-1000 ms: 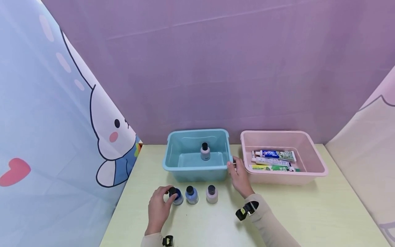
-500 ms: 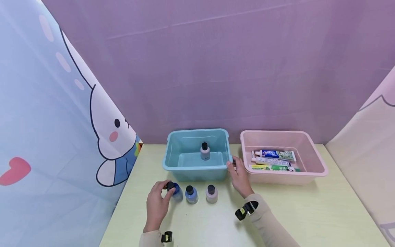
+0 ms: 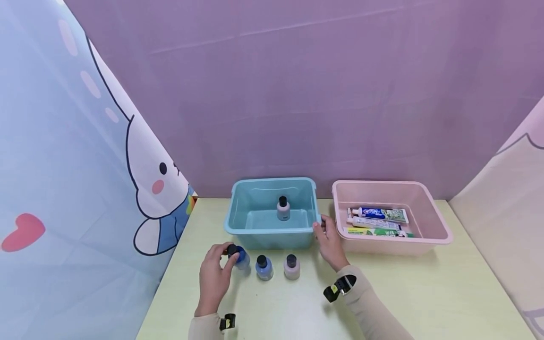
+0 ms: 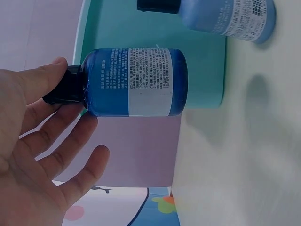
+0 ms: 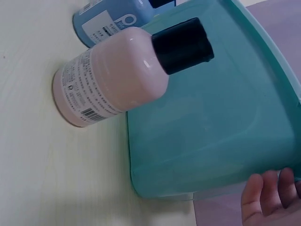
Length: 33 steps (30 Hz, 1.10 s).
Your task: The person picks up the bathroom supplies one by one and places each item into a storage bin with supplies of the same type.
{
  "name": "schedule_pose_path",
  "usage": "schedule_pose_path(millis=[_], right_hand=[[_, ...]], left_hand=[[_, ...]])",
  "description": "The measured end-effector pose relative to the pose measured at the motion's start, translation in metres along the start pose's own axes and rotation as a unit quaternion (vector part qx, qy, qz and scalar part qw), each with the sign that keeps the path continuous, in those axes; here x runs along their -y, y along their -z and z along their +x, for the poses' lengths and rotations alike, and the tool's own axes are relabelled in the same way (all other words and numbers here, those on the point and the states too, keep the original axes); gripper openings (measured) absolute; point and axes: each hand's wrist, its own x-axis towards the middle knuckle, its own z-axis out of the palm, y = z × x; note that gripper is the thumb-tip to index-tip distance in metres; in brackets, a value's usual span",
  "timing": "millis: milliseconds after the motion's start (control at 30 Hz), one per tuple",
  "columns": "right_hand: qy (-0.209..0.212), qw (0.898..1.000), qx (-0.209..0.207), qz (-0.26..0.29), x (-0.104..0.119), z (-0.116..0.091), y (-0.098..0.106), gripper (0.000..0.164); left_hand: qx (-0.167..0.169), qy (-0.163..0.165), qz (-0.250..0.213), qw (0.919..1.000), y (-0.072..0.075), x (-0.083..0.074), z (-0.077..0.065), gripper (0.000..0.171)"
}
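My left hand (image 3: pixel 214 279) pinches the black cap of a dark blue bottle (image 4: pixel 106 82) between thumb and fingers. In the left wrist view the bottle's base is apart from the table. A light blue bottle (image 3: pixel 264 270) and a pale pink bottle (image 3: pixel 292 269) stand upright on the table, both with black caps. Behind them sits a teal plastic bin (image 3: pixel 272 240), with another pale pink bottle (image 3: pixel 283 211) upright inside. My right hand (image 3: pixel 331 246) grips the bin's right rim, thumb toward the front; part of its fingers is hidden there.
A pink bin (image 3: pixel 391 246) stands right of the teal one, close to my right hand. It holds a blue-and-green toothpaste tube (image 3: pixel 382 214), a white tube (image 3: pixel 374 223) and a green-and-yellow one (image 3: pixel 376 232). A purple cloth (image 3: pixel 323 94) hangs behind the table (image 3: pixel 459 293).
My left hand has lifted the dark blue bottle off the table and moved it slightly left and up in the view. My right hand stays on the teal bin's rim.
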Motion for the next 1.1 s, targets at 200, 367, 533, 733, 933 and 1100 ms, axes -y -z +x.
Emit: schedule_pose_path(millis=[200,367,533,733,933,1100], right_hand=[[-0.021,0.999,0.014,0.031,0.006,0.003,0.003,0.041],[-0.045,0.997,0.018,0.057,0.010,0.007,0.007,0.039],[-0.049,0.996,0.014,0.075,0.016,0.008,0.005,0.036],[-0.039,0.996,-0.008,0.075,0.010,0.011,0.001,0.035],[-0.060,0.995,-0.009,0.079,0.011,0.012,0.000,0.035],[-0.076,0.993,-0.011,0.092,0.010,0.011,0.000,0.034]], left_hand=[[0.005,0.007,-0.002,1.0000,0.001,-0.004,0.001,0.035],[0.000,-0.004,-0.004,1.0000,0.002,-0.006,0.001,0.035],[-0.007,-0.005,-0.012,0.9999,0.005,-0.010,0.001,0.035],[-0.013,-0.010,-0.015,0.9997,0.008,-0.016,0.004,0.036],[-0.026,-0.026,-0.027,0.9989,0.013,-0.022,0.007,0.034],[-0.035,-0.051,-0.030,0.9976,0.017,-0.028,0.010,0.034]])
